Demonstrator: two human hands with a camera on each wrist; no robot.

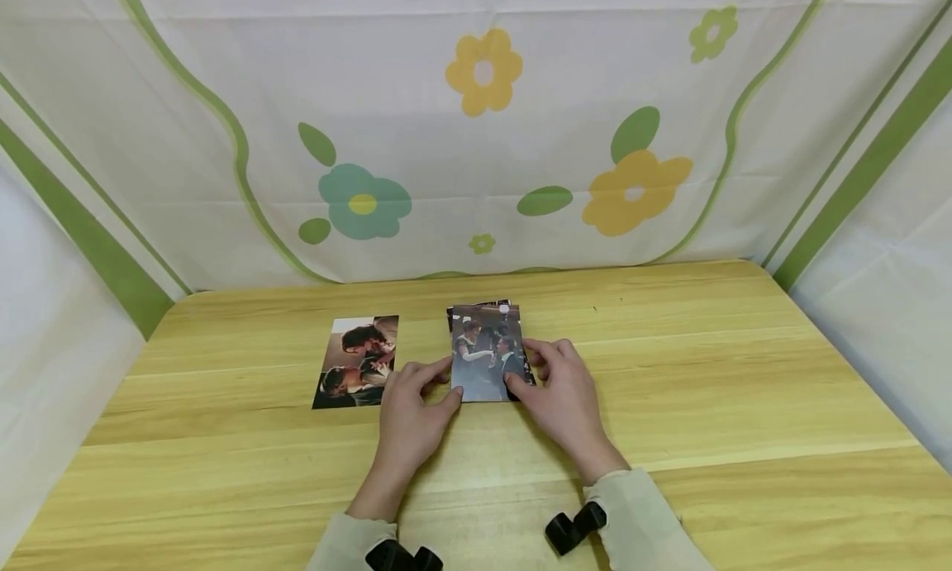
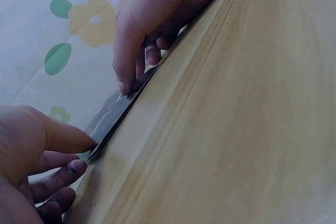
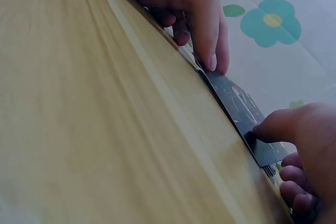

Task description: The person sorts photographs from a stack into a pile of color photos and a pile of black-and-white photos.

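Observation:
A small stack of photo cards lies on the wooden table, its top photo (image 1: 476, 373) showing figures in a dim grey-blue scene. Darker cards beneath poke out unevenly at the top and right edges. My left hand (image 1: 412, 406) pinches the stack at its near left corner, thumb at the corner and index finger along the side. From the other side my right hand (image 1: 565, 393) grips it, thumb on the top photo and fingers by the right edge. The right wrist view shows the layered card edges under the top photo (image 3: 236, 108).
A separate photo (image 1: 357, 364) of two people lies flat to the left, close to my left hand. Behind the wooden table (image 1: 744, 389) hangs a white cloth (image 1: 416, 100) with flowers and green lines. Black wrist devices (image 1: 576, 528) sit at both sleeves.

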